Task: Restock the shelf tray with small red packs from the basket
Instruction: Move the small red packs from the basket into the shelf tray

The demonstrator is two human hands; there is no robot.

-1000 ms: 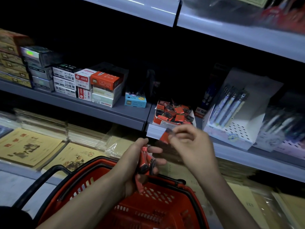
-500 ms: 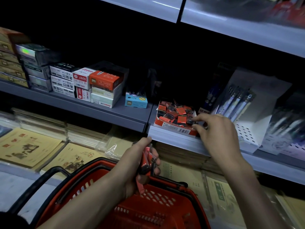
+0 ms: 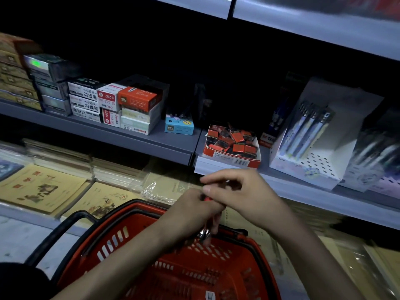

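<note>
Head view, close, angled down at shelf (image 3: 151, 146), basket (image 3: 194, 271)

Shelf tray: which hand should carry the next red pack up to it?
Right. The right hand sits just below the shelf tray, its fingers at the top of the red packs that the left hand grips over the basket.

"S207" and "deli" on the red-white box (image 3: 108, 97); "deli" on the orange box (image 3: 138, 98) and the blue box (image 3: 179, 127); "0.5" on the white box (image 3: 136, 127).
</note>
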